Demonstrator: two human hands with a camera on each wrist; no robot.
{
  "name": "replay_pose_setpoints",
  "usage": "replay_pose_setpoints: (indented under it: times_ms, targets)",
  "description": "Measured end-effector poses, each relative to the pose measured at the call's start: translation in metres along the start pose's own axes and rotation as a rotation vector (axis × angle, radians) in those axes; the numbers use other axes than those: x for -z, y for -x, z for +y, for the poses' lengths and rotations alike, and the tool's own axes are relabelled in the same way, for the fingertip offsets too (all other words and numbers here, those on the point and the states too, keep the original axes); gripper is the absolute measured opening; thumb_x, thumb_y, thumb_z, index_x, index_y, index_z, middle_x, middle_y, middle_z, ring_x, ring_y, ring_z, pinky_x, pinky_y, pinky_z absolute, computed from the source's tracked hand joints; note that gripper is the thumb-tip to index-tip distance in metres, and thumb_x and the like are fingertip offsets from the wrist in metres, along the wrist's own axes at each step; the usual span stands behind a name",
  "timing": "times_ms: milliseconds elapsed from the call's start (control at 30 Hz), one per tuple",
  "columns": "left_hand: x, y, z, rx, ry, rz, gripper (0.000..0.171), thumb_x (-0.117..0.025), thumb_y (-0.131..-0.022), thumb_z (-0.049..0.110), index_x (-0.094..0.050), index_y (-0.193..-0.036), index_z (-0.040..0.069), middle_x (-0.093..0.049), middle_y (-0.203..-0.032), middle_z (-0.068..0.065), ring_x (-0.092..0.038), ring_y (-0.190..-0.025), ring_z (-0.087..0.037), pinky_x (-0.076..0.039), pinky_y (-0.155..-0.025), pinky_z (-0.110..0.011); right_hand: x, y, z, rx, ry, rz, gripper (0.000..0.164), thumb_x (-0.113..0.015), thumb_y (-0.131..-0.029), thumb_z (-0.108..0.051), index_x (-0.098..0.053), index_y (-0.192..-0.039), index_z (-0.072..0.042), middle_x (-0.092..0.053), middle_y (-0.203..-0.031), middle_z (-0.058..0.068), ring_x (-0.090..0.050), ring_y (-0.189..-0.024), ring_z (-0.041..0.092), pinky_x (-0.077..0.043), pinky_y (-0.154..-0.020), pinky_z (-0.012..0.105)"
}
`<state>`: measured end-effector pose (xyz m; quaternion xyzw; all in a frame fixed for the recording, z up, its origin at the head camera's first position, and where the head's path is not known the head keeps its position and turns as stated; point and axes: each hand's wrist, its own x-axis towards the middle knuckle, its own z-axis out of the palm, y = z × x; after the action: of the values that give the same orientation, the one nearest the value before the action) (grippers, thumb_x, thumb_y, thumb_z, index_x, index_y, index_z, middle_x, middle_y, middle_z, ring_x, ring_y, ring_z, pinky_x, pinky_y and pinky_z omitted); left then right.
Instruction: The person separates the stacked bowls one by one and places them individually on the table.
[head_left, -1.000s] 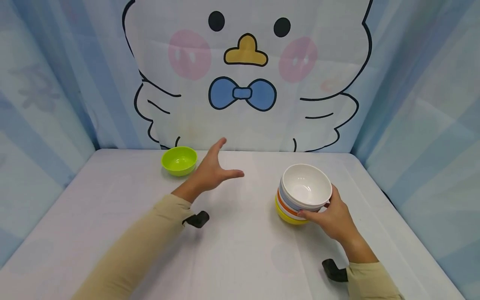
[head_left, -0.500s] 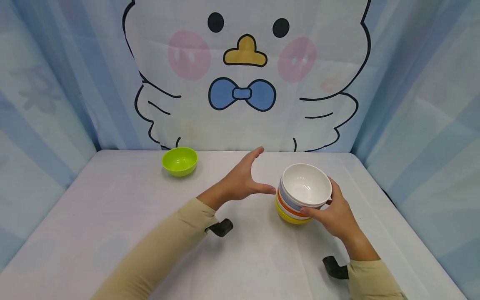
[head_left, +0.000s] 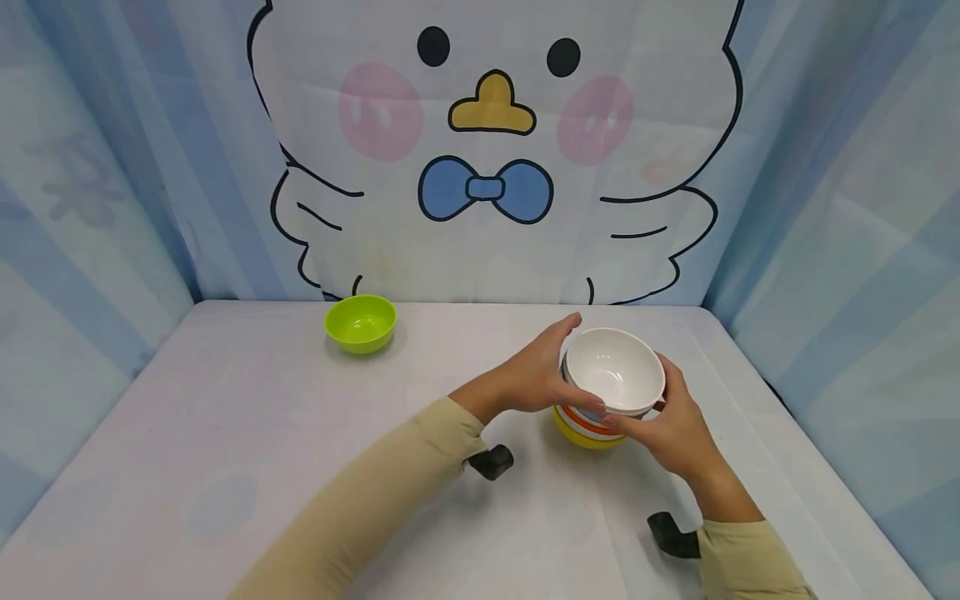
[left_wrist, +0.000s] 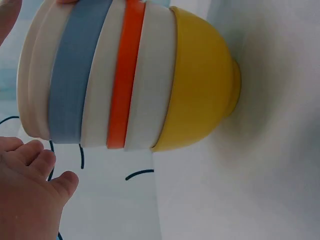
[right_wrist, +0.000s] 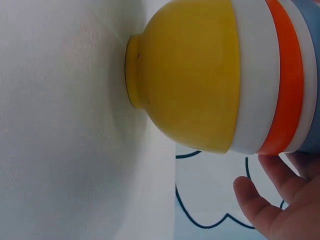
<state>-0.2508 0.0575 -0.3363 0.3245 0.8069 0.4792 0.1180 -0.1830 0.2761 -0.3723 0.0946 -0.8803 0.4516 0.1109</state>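
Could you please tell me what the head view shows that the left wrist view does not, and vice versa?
Only the head view shows the green bowl, the sleeves and the inside of the white top bowl. Only the left wrist view clearly shows the foot of the yellow bowl. Both show the stack, the left hand, the tablecloth and the printed backdrop.

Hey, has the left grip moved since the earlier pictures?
Yes. In the head view, the left grip has moved right, away from the unmoved lime-green bowl, to the stack of bowls, and slightly nearer the person.
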Motion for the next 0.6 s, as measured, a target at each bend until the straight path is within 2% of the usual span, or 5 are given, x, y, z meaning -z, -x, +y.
replay_pose_setpoints:
  times_ms: [200, 433, 600]
  targets:
    - [-0.009, -0.007, -0.003, -0.03, 0.034, -0.035, 0.114, -0.088, -0.077, 0.028, -0.012, -0.16, 0.008, -0.037, -0.152, -0.008, -0.045, -0.128, -0.017, -0.045, -0.101, -0.026, 0.0, 0.0, -0.001, -0.003, 0.013, 0.004, 0.101, -0.085, -0.081, -0.018, -0.018, -0.155, -0.001, -0.036, -0.148, 0.02, -0.043, -0.126, 0.037, -0.041, -0.097, 0.057]
    - [-0.012, -0.013, -0.005, -0.02, 0.008, -0.024, 0.115, -0.089, -0.076, 0.029, -0.013, -0.161, 0.009, -0.036, -0.153, -0.006, -0.045, -0.128, -0.016, -0.046, -0.1, -0.027, 0.001, 0.0, -0.001, -0.012, 0.011, -0.004, 0.1, -0.084, -0.081, -0.016, -0.017, -0.154, 0.001, -0.036, -0.148, 0.022, -0.042, -0.126, 0.039, -0.04, -0.098, 0.06]
    - [-0.015, -0.017, -0.008, -0.047, 0.013, -0.03, 0.115, -0.089, -0.076, 0.029, -0.013, -0.16, 0.008, -0.036, -0.152, -0.006, -0.045, -0.127, -0.015, -0.046, -0.099, -0.025, 0.002, -0.001, -0.001, -0.017, 0.011, -0.015, 0.102, -0.085, -0.08, -0.016, -0.017, -0.154, 0.002, -0.035, -0.148, 0.024, -0.041, -0.127, 0.042, -0.037, -0.101, 0.064]
